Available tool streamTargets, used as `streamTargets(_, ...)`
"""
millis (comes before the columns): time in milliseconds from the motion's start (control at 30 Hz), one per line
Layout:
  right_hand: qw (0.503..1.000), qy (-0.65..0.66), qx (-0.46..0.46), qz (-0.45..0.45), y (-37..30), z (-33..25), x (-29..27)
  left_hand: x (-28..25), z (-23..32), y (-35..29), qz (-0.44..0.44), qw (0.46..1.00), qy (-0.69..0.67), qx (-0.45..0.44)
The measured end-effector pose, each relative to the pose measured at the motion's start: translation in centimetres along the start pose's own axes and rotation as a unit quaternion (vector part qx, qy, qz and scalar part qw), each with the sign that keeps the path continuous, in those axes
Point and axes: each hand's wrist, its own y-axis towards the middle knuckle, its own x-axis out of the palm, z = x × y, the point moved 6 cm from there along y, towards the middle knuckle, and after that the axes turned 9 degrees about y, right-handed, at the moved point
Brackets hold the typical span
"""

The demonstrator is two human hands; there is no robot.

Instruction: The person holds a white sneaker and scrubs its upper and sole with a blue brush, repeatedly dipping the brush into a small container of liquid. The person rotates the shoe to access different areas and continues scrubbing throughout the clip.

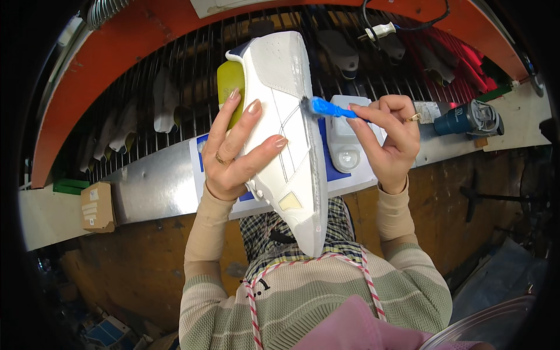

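Observation:
A white shoe upper with grey panels stands on a yellow-green last, its toe pointing down toward my body. My left hand is closed round it, fingers spread over the last and the white side. Between the thumb and fingers of my right hand is a small blue-handled brush. The dark bristles touch the upper's right edge, where a greyish band runs along the bottom margin. Under the brush, partly behind the shoe, sits a white plastic container with a round well at its near end.
Beyond the metal ledge, a dark slatted rack carries several shoe pieces. A cardboard box stands at left, a teal mug at right. A white plug hangs on its cable at the top right. Orange framing borders the rack.

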Motion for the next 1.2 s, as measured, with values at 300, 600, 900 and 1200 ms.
streamTargets(300, 0.992, 0.069, 0.07, -0.082, -0.7, -0.1, -0.5, 0.2, -0.7, -0.6, 0.028, 0.999, -0.026, -0.023)
streamTargets(600, 0.941, 0.22, 0.254, 0.047, -2.3, 3.5, 2.5, 0.9, -0.2, -1.4, 0.086, 0.993, -0.07, -0.044)
streamTargets(900, 0.905, 0.249, 0.342, 0.047, -7.1, 0.2, 1.8, 0.8, -2.4, -0.4, 0.051, 0.998, 0.04, -0.002)
streamTargets(1200, 0.982, 0.069, 0.175, 0.032, -5.2, -1.1, 1.9, 0.9, -2.4, -0.5, 0.046, 0.998, 0.042, -0.012)
